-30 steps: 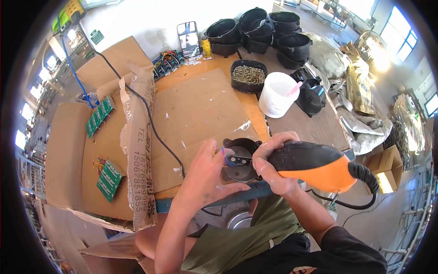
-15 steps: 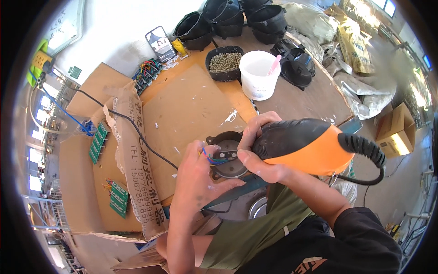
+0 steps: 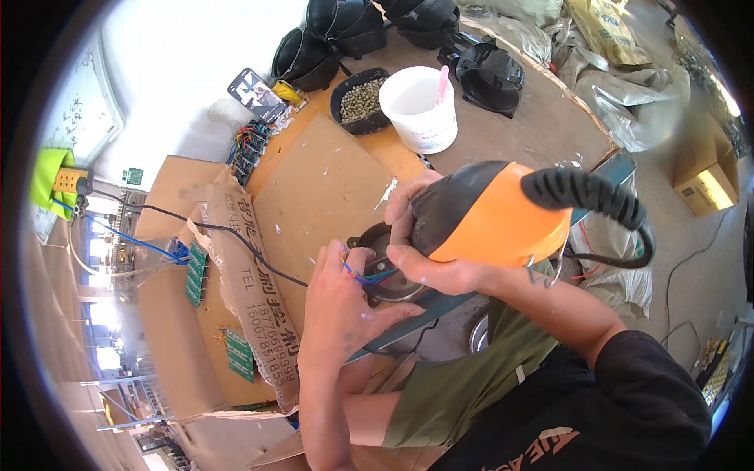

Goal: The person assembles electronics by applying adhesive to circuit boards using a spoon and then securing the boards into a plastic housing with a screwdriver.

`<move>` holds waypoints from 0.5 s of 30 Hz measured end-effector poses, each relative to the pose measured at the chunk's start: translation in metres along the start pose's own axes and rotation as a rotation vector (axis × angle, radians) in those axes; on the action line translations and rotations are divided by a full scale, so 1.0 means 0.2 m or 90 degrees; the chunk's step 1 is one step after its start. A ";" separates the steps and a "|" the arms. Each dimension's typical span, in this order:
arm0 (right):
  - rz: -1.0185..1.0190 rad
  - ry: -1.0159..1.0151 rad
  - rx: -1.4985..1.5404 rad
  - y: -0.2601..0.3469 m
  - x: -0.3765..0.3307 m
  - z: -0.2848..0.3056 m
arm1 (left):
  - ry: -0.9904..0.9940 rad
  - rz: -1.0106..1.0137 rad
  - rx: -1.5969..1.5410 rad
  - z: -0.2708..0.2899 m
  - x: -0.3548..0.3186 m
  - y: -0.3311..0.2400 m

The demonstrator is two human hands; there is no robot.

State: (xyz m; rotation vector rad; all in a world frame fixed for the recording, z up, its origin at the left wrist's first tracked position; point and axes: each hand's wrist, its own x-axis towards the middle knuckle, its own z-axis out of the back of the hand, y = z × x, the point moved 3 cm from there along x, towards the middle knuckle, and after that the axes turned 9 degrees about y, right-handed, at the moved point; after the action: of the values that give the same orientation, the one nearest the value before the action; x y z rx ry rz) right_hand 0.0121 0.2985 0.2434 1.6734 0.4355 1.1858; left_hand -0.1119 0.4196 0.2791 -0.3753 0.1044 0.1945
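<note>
My right hand (image 3: 428, 255) is wrapped round an orange and black corded power tool (image 3: 503, 224), probably an electric screwdriver. Its working end points down and away from me and is hidden behind the hand. Under it, a round dark housing (image 3: 399, 286) with small side lugs lies at the table's near edge. My left hand (image 3: 342, 302) rests against the housing's left side, thumb stretched along the near rim. Thin blue, green and yellow wires (image 3: 363, 276) pass between its fingers and run into the housing.
Past the cardboard sheet (image 3: 322, 169) stand a black tray of small metal parts (image 3: 361, 102), a white bucket (image 3: 420, 118) and stacked black housings (image 3: 353, 31). An open carton (image 3: 263, 314) at left contains green circuit boards (image 3: 238, 355). A black cable (image 3: 243, 239) crosses it.
My head view has shifted and tilted. The power tool stands steeper, its cord end swung up and nearer the housing. My left hand keeps its place at the wires.
</note>
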 end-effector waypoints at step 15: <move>0.014 0.050 -0.023 0.07 0.02 -0.07 | -0.102 -0.048 -0.081 -0.10 -0.06 0.08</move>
State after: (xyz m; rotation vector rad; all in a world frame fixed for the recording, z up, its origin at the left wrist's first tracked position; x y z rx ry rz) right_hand -0.0017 0.3030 0.2569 1.6085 0.4424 1.2718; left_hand -0.1276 0.4248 0.2572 -0.4878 -0.0809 0.1567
